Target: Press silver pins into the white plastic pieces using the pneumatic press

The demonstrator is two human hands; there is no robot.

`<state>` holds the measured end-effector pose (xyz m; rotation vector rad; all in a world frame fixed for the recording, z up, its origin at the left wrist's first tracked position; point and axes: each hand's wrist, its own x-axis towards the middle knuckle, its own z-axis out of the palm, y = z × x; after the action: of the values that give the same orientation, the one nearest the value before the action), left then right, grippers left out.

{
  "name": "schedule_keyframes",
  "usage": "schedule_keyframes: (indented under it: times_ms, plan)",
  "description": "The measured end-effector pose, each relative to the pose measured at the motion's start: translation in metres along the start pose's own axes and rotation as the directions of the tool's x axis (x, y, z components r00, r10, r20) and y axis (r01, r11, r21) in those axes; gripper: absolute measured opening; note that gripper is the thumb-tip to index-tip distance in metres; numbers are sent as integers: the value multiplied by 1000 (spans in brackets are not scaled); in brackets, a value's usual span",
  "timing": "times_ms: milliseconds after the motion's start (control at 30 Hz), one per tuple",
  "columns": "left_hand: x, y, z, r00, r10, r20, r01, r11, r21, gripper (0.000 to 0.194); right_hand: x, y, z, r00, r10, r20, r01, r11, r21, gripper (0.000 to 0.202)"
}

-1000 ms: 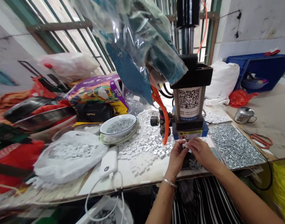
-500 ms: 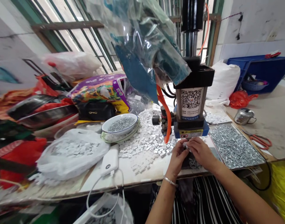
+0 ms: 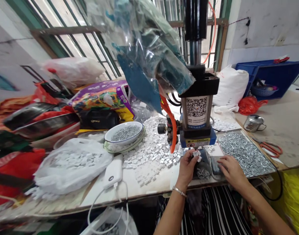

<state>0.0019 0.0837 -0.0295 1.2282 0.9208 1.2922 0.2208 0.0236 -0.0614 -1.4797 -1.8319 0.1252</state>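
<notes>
My left hand (image 3: 186, 168) is closed around several small white plastic pieces (image 3: 195, 154), which show at its fingertips in front of the press (image 3: 198, 111). To the right, my right hand (image 3: 232, 169) has its thumb and forefinger apart at the edge of a grey block-like part (image 3: 215, 164). It seems to touch that part, and nothing shows between its fingers. A small heap of metal nails (image 3: 203, 173) lies between the hands. Right of my right hand is a shallow tray of nails (image 3: 244, 153).
Loose white pieces (image 3: 151, 153) spread left of the press. Beyond them stand an enamel bowl of nails (image 3: 125, 133), a bag of white pieces (image 3: 73, 163) and a white power bank (image 3: 113, 171). Scissors (image 3: 271, 148) and a metal mug (image 3: 254, 123) lie at the right.
My right hand has moved away from my left, rightward to the grey part. My left hand stays in front of the press, with the white pieces now in plain sight. The view has shifted slightly.
</notes>
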Motion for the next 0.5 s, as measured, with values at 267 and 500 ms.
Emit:
schedule_keyframes:
  times_ms: [267, 500]
  plan:
    - [0, 5, 0, 1000, -29, -1, 29, 1000, 8, 23, -32, 2, 0, 996, -78, 33, 84, 957, -279, 21]
    - [-2, 5, -2, 999, -50, 15, 51, 998, -33, 31, -28, 11, 3, 999, -29, 38, 34, 991, -132, 22]
